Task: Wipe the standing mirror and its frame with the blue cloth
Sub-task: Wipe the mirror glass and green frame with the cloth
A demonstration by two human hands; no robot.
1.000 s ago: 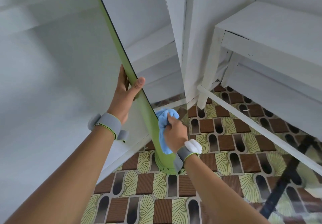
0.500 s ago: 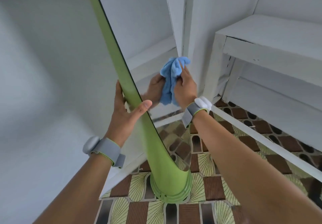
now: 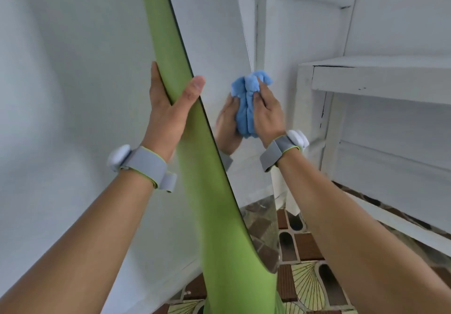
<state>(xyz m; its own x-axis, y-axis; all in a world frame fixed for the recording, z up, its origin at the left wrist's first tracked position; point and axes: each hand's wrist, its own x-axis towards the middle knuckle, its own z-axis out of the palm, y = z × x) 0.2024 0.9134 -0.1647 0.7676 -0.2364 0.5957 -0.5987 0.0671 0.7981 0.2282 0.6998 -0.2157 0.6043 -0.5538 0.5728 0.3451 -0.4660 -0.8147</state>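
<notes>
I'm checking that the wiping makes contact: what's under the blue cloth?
The bunched blue cloth, gripped by the right hand, lies on the mirror glass near its right edge. The glass beneath is covered; only the hand's reflection shows beside it.

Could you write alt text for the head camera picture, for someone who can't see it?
A person's right hand presses a bunched blue cloth against a standing mirror's glass, while the left hand grips its green frame.

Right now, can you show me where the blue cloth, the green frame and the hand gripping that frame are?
blue cloth (image 3: 246,108): head view, bunched middle.
green frame (image 3: 205,191): head view, bare edge below the hand.
left hand (image 3: 166,113): head view, back of hand.
</notes>
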